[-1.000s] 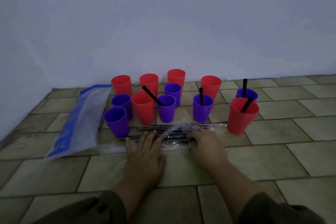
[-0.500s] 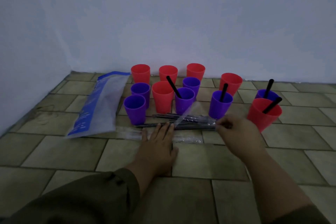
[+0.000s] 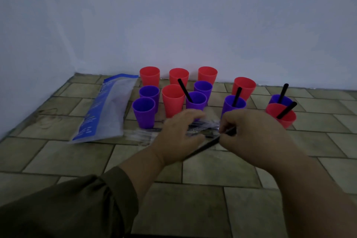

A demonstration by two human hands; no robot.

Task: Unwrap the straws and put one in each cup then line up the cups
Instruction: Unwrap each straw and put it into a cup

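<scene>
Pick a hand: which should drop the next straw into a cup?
Right. The right hand already pinches a black straw; the left hand is on the wrapped straws.

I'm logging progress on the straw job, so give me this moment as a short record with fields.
cups in view: eleven, six red and five purple
cups with a straw: four, namely the purple cup mid-cluster, the purple cup beside it, the far right purple cup and the red cup in front of it
cups without a straw: seven
left hand: resting on the wrapped straws on the floor
right hand: pinching a black straw
beside the cups: blue and clear bag, lying flat
line-up: not done, cups clustered
</scene>
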